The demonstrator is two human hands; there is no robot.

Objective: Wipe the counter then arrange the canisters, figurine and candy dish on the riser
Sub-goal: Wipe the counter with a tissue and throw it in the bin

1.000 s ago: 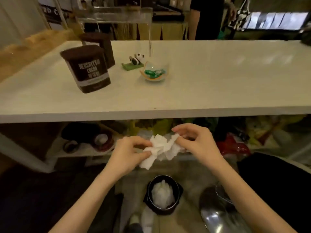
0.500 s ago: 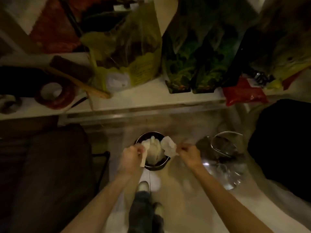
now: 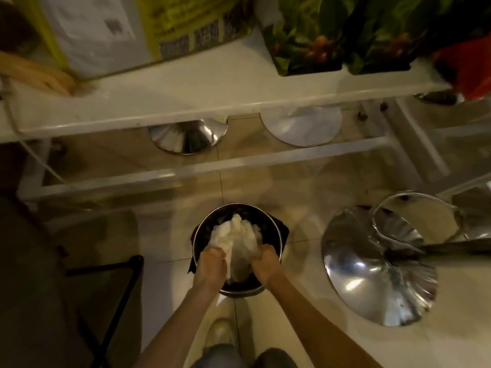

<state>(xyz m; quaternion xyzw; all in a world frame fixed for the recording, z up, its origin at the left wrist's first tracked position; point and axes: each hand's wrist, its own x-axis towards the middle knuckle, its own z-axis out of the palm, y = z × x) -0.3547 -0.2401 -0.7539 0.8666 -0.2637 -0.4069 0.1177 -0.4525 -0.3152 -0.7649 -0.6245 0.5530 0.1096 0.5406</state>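
Observation:
I look straight down at a small round black bin (image 3: 273, 229) on the tiled floor. My left hand (image 3: 210, 264) and my right hand (image 3: 265, 261) are both low over its near rim, fingers closed on crumpled white tissue (image 3: 239, 235) that reaches into the bin, where more white paper lies. The counter, canisters, figurine, candy dish and riser are out of view.
A white lower shelf (image 3: 212, 96) crosses the top, carrying a yellow bag (image 3: 111, 30) and green leaf-printed bags (image 3: 313, 35). Chrome stool bases (image 3: 377, 266) (image 3: 188, 139) stand on the floor. A dark chair frame (image 3: 111, 288) is at left. My shoe (image 3: 220, 333) is below the bin.
My view dropped from the counter top to the floor. Both hands went down with the tissue, from under the counter edge to the bin's mouth.

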